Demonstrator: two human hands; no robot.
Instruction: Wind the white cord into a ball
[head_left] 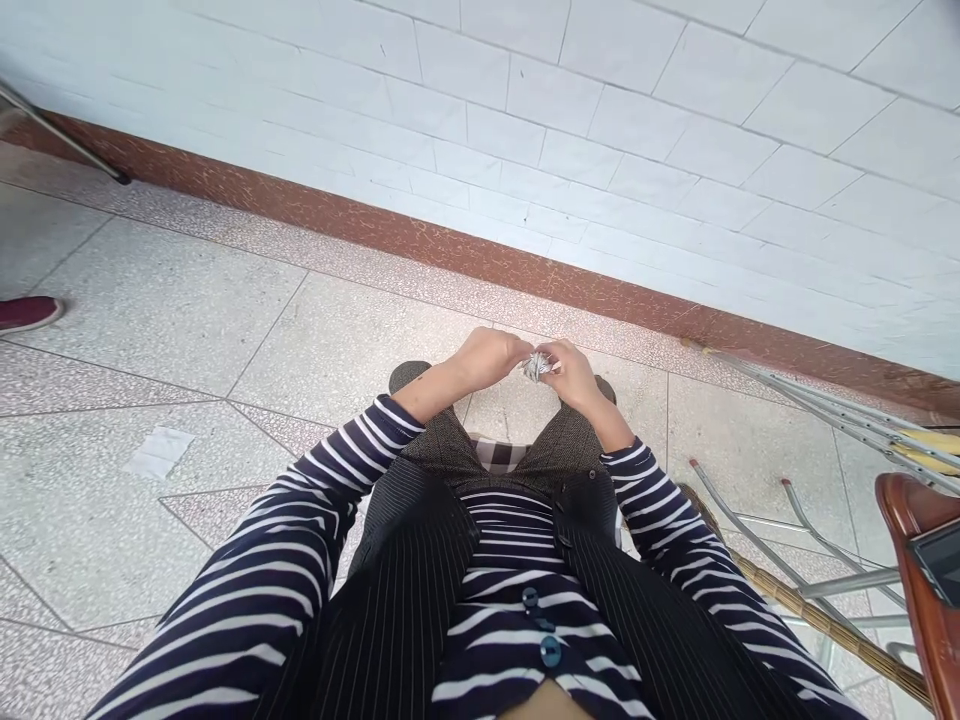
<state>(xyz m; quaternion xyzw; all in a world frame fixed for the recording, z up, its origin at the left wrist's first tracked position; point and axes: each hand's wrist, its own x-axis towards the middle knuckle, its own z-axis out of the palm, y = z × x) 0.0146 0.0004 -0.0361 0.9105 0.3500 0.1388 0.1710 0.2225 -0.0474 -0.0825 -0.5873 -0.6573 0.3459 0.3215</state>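
A small bundle of thin grey-white strands (535,367) is between my two hands, above my knees. My right hand (573,371) grips it from the right, with thumb and fingers closed at its side. From the other side, my left hand (489,357) has its fingers pressed together, their tips at the upper left edge of the bundle. The back of that hand partly hides what the fingers pinch. The bundle is too small to tell exactly what it is made of.
A white tiled wall (570,150) rises ahead above a reddish-brown baseboard (360,220). On the left, a paper square (160,452) lies on the floor near a dark red shoe (30,313). To the right are metal crutches (810,393), metal legs (772,535) and a phone (941,562) on brown wood.
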